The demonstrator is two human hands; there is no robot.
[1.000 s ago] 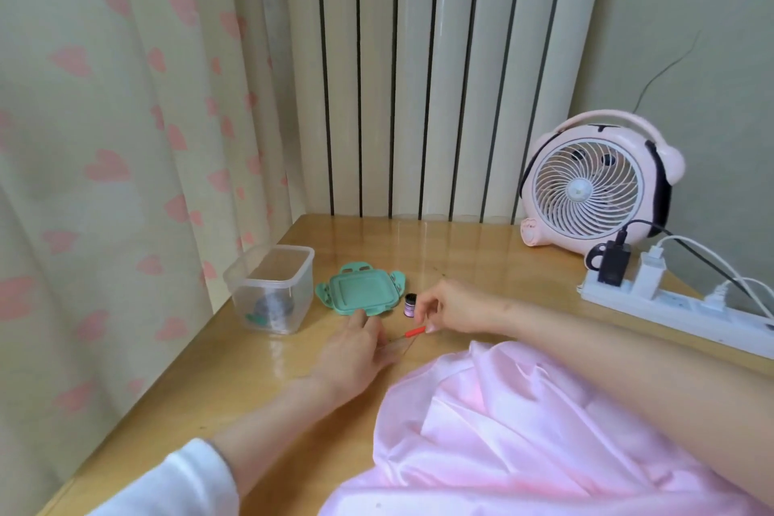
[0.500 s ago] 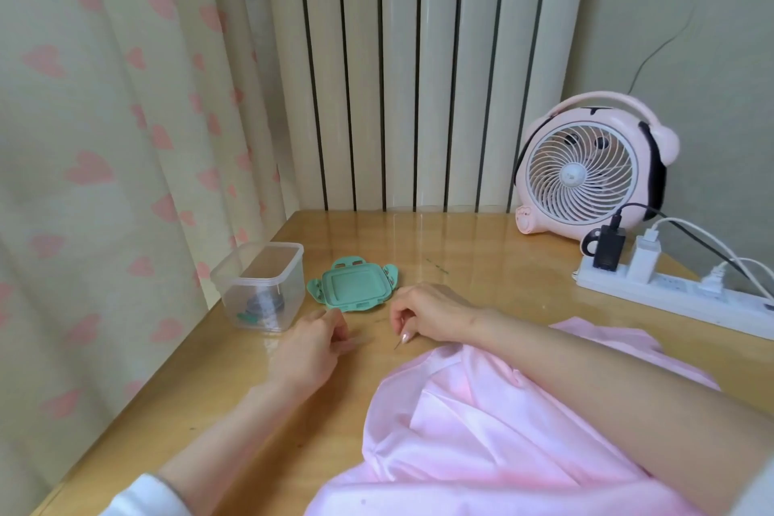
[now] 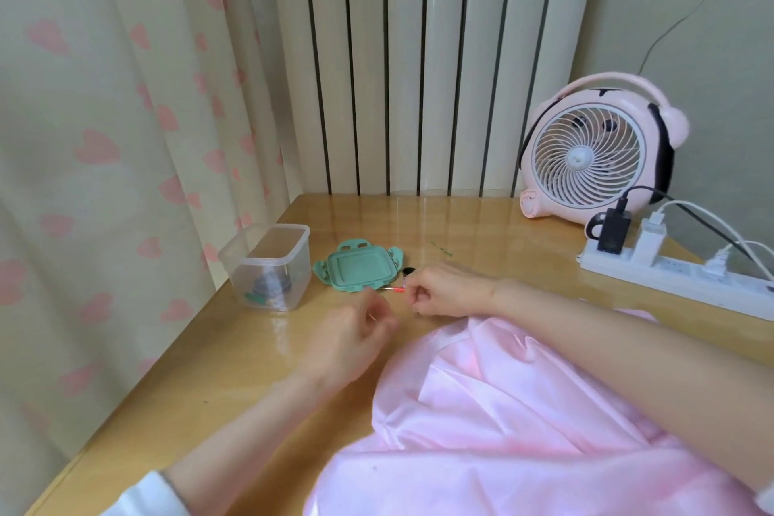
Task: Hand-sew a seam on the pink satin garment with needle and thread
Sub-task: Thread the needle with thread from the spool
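Near the middle of the desk (image 3: 419,222), the two hands meet just beyond the far edge of the pink satin garment (image 3: 502,411). The garment lies heaped over the near right part of the desk, from 3 to 6 o'clock, with the right forearm resting across it.

The right hand (image 3: 444,293) sits at the cloth's 12 o'clock edge. Its grip is closed: curled fingers pinch a red-tipped stick (image 3: 396,289), which pokes out toward 9 o'clock. The left hand (image 3: 356,335) is at 8 o'clock from the right one, close to it but apart, and raised a little off the wood. It is blurred. Its fingertips look drawn together round a thin pale sliver, but I cannot tell whether that grip truly holds anything.

A small dark round thing (image 3: 408,272) lies just past the right fingers at 11 o'clock. Beside it at 9 o'clock a green lid (image 3: 360,270) lies flat. Farther toward 9 o'clock a clear plastic box (image 3: 268,264) stands open with some small items at its bottom.

At 2 o'clock, by the wall, stands a pink fan (image 3: 594,155). A white power strip (image 3: 678,276) with plugs and cables lies in front of it. A heart-print curtain (image 3: 104,138) hangs along the left side, and a ribbed radiator (image 3: 419,54) rises at 12 o'clock.
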